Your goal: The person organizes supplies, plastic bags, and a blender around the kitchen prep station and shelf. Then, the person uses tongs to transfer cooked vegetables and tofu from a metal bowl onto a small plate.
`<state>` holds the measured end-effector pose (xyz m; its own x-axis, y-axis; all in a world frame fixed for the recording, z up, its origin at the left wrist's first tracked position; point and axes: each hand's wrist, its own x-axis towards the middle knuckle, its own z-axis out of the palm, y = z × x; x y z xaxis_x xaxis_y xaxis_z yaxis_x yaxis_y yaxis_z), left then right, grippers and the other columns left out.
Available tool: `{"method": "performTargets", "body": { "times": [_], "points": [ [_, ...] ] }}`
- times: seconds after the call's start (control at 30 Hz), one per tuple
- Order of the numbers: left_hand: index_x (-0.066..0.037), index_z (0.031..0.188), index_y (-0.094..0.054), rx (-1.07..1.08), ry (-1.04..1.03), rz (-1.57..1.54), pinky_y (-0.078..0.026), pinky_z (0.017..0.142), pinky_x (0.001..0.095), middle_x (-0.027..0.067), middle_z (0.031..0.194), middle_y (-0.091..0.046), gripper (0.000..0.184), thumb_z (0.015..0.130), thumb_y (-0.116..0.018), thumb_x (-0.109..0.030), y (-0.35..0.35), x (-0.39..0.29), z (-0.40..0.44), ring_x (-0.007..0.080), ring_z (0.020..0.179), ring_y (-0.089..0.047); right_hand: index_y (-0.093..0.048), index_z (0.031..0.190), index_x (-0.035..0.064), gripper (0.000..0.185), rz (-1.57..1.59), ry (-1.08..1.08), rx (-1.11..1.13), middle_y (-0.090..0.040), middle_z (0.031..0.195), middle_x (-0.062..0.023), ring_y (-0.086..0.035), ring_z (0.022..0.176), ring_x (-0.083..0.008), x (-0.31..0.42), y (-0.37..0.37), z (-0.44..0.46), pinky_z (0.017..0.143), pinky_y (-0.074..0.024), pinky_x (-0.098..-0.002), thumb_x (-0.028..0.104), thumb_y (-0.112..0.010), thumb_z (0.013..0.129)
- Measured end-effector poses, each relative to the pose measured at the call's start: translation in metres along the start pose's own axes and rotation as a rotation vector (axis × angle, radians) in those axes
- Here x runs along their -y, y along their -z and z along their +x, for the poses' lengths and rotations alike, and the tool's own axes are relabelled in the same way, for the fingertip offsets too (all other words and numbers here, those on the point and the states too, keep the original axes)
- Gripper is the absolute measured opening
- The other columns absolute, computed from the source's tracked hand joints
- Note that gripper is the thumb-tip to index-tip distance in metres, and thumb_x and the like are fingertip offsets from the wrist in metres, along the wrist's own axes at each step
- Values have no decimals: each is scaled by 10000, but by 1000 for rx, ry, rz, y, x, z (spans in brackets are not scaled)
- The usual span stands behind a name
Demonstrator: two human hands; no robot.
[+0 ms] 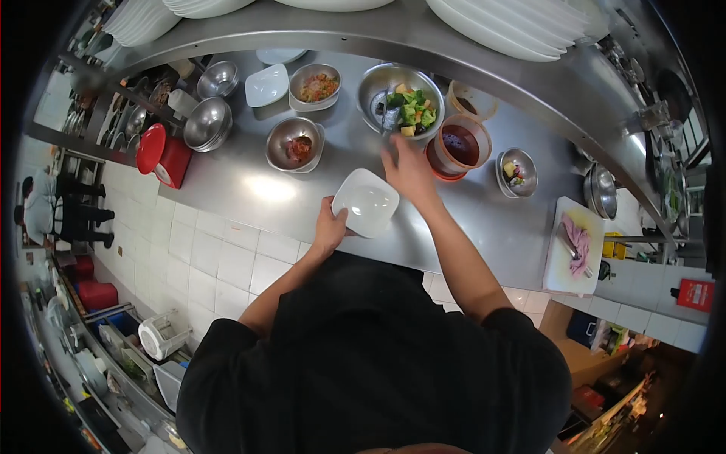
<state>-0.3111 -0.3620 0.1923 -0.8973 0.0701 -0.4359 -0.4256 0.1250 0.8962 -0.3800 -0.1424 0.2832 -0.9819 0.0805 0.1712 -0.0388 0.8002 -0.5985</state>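
Note:
My left hand [330, 227] grips the near-left rim of a white square bowl [367, 203], tilted over the front of the steel counter. The inside of this bowl is bare. My right hand [408, 168] is closed around the handle of a metal spoon [390, 121]. The spoon's head rests in a large steel mixing bowl [365, 94], against chopped green and yellow vegetables [414, 108]. Just right of my right hand stands a plastic tub of dark red liquid [460, 144]. To the left, a small steel bowl [281, 136] contains a reddish mix.
Stacked plates [507, 26] line the shelf above the counter. A red scale [162, 157] and nested steel bowls [208, 123] stand left. On the right are a small bowl [522, 168] of food and a cutting board [560, 265] with a pink cloth. A person [64, 208] stands far left.

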Motion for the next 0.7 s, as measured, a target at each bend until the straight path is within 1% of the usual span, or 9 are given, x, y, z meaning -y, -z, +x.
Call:
{"method": "performTargets", "body": {
  "times": [0.03,0.07,0.13,0.23,0.37,0.43,0.5,0.6,0.7],
  "points": [
    [65,1263,-482,-37,21,-68,-627,624,362,176,1059,-648,352,983,-596,-115,2,-9,-4,257,885,-714,-533,1323,-32,503,-108,11,-141,-675,1130,-287,-661,1056,-458,5,-11,28,878,-544,-509,321,-615,975],
    [65,1263,-482,-27,21,-66,-627,624,362,176,1059,-648,352,983,-596,-115,8,-6,0,257,885,-714,-495,1334,-74,526,-195,-109,-59,-684,1107,-286,-683,1019,-437,13,-17,54,870,-556,-499,303,-589,979],
    [77,1254,-485,220,225,-22,-605,541,330,169,1007,-639,380,982,-624,-149,24,-1,12,228,789,-718,-457,1344,-116,550,-282,-250,18,-693,1084,-284,-706,982,-416,15,-32,91,861,-569,-488,284,-564,983],
    [82,1248,-500,327,190,129,-604,555,330,155,993,-635,402,976,-650,-174,38,-12,15,222,766,-716,-452,1344,-139,538,-307,-439,199,-702,1073,-288,-706,1043,-396,6,-58,113,888,-565,-482,240,-554,976],
    [80,1238,-519,452,202,100,-598,559,321,146,986,-634,394,974,-656,-178,65,-10,29,223,766,-713,-542,1255,-130,454,-278,-456,172,-699,1106,-298,-703,1046,-414,26,-41,72,905,-561,-485,197,-579,942],
    [68,1295,-496,498,204,85,-616,648,347,167,1050,-632,422,993,-648,-185,79,-7,31,251,819,-710,-594,1202,-118,411,-283,-499,200,-703,1098,-296,-704,1033,-417,36,-26,51,905,-559,-488,191,-594,931],
    [64,1303,-496,550,227,83,-616,651,349,166,1056,-634,427,994,-648,-189,89,-7,37,252,824,-710,-678,1071,-75,316,-280,-435,370,-703,1085,-296,-694,1041,-419,35,-17,35,911,-554,-489,187,-624,902],
    [58,1300,-503,624,244,82,-614,656,344,161,1061,-636,419,994,-647,-190,97,-11,46,249,831,-711,-705,1035,-53,312,-293,-479,390,-702,1073,-296,-687,1061,-410,50,1,22,923,-547,-481,215,-639,890],
    [61,1202,-541,705,235,113,-606,602,313,140,1010,-634,340,975,-666,-159,100,-15,58,213,791,-717,-698,1017,-72,349,-299,-468,403,-703,1042,-298,-688,1022,-418,66,13,-3,909,-545,-485,231,-648,853]
  ]
}}
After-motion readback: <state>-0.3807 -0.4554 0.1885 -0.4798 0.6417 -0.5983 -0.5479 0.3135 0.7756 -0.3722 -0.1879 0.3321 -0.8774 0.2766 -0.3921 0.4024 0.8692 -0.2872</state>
